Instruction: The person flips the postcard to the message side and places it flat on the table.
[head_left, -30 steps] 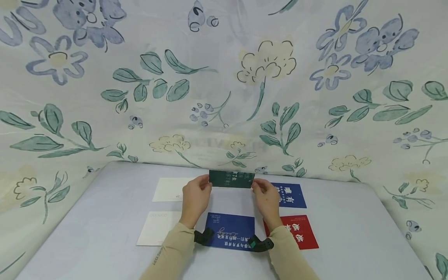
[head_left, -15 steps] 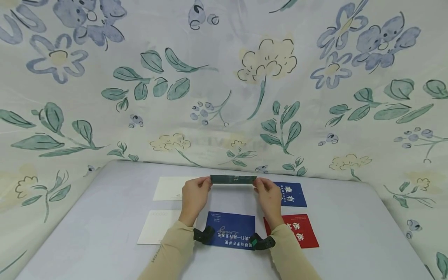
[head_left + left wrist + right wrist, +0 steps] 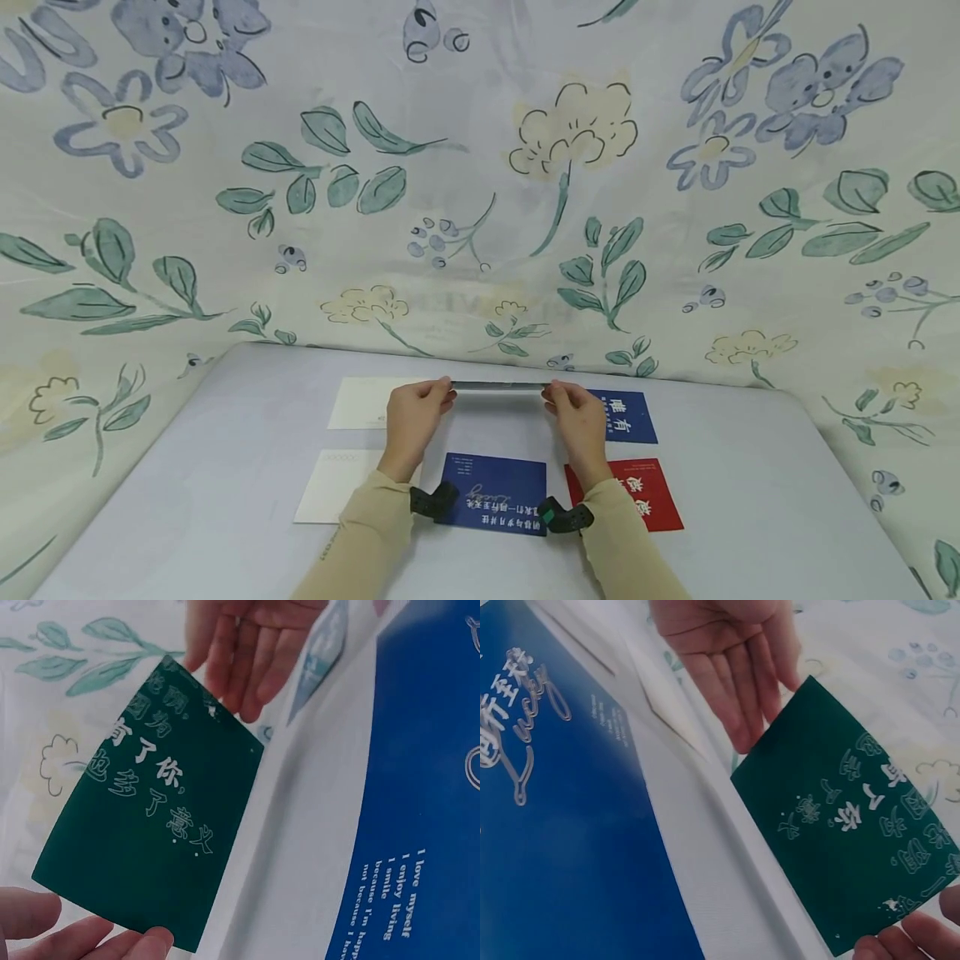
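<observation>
Both hands pinch a dark green card [image 3: 150, 810] by its two short ends, thumb and fingers at its edges. In the head view the card [image 3: 498, 386] shows almost edge-on as a thin strip, held toward the back of the table. My left hand [image 3: 412, 421] has the left end, and my right hand [image 3: 577, 425] the right end. White and outlined characters cover the green card [image 3: 847, 817] in the right wrist view. Nearer the front, between the forearms, lies a blue card [image 3: 495, 492] with white characters and silver script.
Two white cards, a rear one [image 3: 356, 404] and a front one [image 3: 330, 487], lie at the left. To the right lie another blue card [image 3: 633, 417] and a red card [image 3: 660, 496], partly covered by the right arm. Floral cloth [image 3: 465, 167] rises behind the white table [image 3: 750, 500].
The green card has tipped from showing its printed face to lying nearly edge-on in the head view. Both hands keep their grip and have hardly shifted. The other cards stay put.
</observation>
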Demonstrator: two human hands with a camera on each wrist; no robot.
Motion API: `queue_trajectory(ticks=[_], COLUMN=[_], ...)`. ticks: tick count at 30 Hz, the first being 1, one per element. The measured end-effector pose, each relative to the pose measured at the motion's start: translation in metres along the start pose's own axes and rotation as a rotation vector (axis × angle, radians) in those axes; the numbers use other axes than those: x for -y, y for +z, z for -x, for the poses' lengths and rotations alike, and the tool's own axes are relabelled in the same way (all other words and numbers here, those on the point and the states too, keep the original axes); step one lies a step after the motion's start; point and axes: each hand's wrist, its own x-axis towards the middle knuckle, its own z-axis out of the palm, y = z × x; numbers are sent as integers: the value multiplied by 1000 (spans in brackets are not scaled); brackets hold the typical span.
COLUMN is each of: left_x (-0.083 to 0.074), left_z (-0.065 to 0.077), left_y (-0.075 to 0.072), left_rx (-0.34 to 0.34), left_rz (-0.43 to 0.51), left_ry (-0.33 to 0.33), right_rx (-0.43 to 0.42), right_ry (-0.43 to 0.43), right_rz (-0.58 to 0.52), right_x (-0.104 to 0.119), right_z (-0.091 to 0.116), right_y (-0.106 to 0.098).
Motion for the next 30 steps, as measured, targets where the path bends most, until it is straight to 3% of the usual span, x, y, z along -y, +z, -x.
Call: queue_trajectory(ticks=[7, 16, 30], left_x=[0, -2, 0], left_z=[0, -1, -1], left_y=[-4, -5, -7], left_rx=[49, 98, 89], left_rz=[94, 154, 170], left_ry=[-32, -82, -93], right_rx=[52, 60, 65], right_ry=[74, 126, 145], right_rz=[-39, -18, -1], right_x=[0, 1, 1], right_z=[-2, -4, -4], right_y=[-3, -7, -8])
